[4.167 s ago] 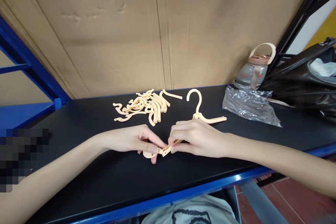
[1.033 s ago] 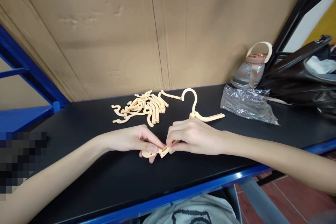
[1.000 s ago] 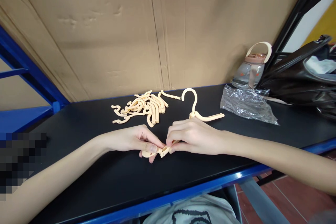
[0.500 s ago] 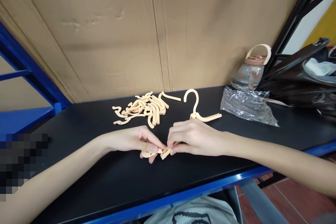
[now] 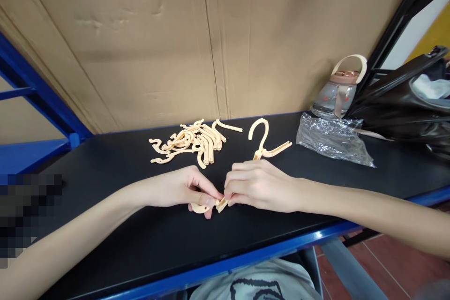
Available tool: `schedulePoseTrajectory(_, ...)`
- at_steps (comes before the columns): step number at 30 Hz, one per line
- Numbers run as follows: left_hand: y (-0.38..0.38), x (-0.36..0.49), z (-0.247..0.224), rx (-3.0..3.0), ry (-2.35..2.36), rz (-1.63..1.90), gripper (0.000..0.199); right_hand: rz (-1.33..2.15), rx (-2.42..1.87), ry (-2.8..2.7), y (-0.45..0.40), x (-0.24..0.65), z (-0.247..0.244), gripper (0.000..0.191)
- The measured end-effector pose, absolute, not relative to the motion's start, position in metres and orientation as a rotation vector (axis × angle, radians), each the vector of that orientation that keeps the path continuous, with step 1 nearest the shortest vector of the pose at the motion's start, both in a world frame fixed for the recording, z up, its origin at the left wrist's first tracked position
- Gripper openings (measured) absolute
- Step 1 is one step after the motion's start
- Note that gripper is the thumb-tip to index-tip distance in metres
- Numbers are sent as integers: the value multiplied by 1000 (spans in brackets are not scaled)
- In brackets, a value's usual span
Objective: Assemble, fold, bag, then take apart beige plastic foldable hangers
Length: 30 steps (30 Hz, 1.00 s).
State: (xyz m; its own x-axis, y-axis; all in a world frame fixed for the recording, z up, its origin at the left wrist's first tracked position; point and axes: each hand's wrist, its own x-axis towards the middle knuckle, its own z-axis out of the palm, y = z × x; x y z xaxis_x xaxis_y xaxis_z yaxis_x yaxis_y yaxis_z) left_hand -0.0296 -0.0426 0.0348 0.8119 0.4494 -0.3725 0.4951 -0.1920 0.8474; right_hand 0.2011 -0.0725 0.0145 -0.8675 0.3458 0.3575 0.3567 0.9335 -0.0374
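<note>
Pinched between thumb and fingers of my left hand (image 5: 191, 190) is a small curved cream plastic hanger piece (image 5: 200, 208) with a hole in it. My right hand (image 5: 258, 185) is closed around one arm of a cream folding clothes hanger (image 5: 263, 136). The hanger's hook stands up beyond my knuckles, and its other arm points right. The grooved end of the held arm pokes out by my left fingertips, close to the curved piece; whether the two touch, I cannot tell. My right palm hides much of the arm.
A heap of cream hanger parts (image 5: 197, 143) lies on the black table (image 5: 147, 253) beyond my hands. To the right are a crumpled clear plastic bag (image 5: 332, 140), a water bottle (image 5: 335, 93) and a dark bag (image 5: 397, 108). A cardboard sheet (image 5: 158, 47) stands behind.
The hanger has turned slightly in my right hand, so its free arm shows its groove and its hook sits a little further right. Both hands keep their grips.
</note>
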Motion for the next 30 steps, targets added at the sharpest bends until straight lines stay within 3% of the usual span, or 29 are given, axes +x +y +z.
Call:
schedulePoseTrajectory(16, -60, -17, 51, 2415, 824, 60, 25, -25, -626, -2668, -72, 199, 13, 17)
schedulePoseTrajectory(21, -55, -17, 51, 2333, 858, 59, 24, -35, -661, -2615, -73, 199, 13, 16)
schedulePoseTrajectory(30, -56, -14, 39, 2525, 978, 306, 25, 26, -841, -2504, -66, 199, 10, 10)
